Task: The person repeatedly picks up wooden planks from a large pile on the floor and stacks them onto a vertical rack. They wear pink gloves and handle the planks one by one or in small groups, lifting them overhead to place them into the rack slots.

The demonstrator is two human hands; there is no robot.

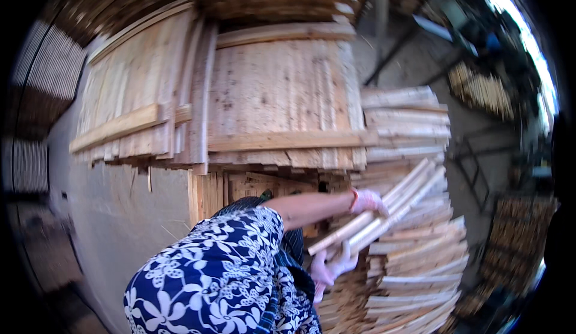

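Here a few pale wooden slats are held slantwise over the left edge of the long slat stack, just beyond the battened panel, clasped near the middle by the left hand, its fingers closed around them. At their near ends the right hand is placed, fingers partly spread, though whether a grip is made cannot be told. A handful is apparently being gathered, and level support at both ends seems called for next.
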